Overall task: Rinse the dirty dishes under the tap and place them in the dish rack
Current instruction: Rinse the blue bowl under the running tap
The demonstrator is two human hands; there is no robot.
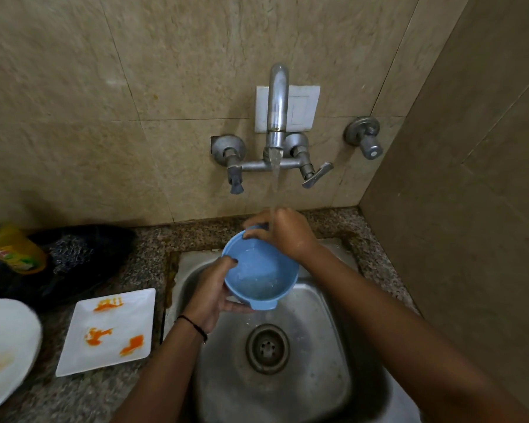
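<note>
Rinsing in hand: blue bowl (261, 274) is held over the sink (318, 361), under the running tap (278, 96), left hand (211, 293) curled round its near wall, far rim pinched by right hand (283, 232). Next, judged: water tipped out; rack unseen.

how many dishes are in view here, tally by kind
blue bowl: 1
white square plate: 1
white round plate: 1
total: 3
</note>
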